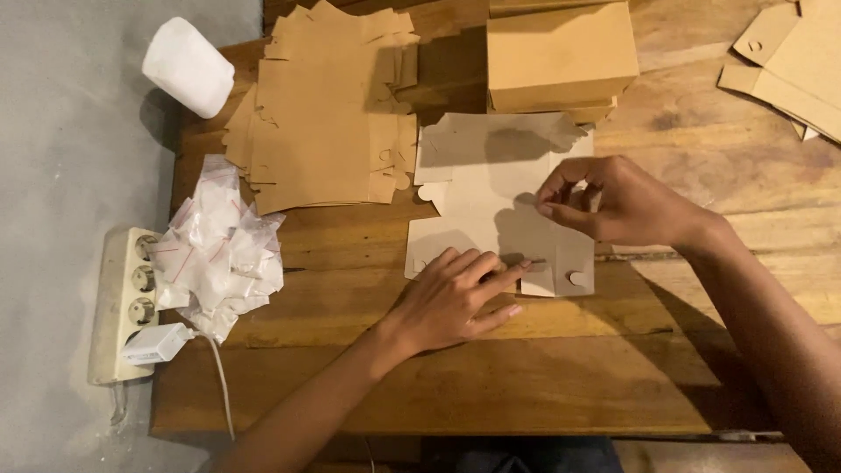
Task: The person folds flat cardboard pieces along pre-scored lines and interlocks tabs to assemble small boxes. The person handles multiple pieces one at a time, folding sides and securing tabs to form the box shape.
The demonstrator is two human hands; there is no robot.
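A flat, unfolded cardboard box blank [491,206] lies pale side up in the middle of the wooden table [543,368]. The left hand [455,298] rests at the blank's 7 o'clock corner, fingers spread flat and pressing its lower edge down. The right hand [613,203] sits at the blank's 3 o'clock side, fingers curled, apparently pinching a flap, though the grip is hard to see. A stack of brown blanks [324,114] lies at 10 o'clock, well apart.
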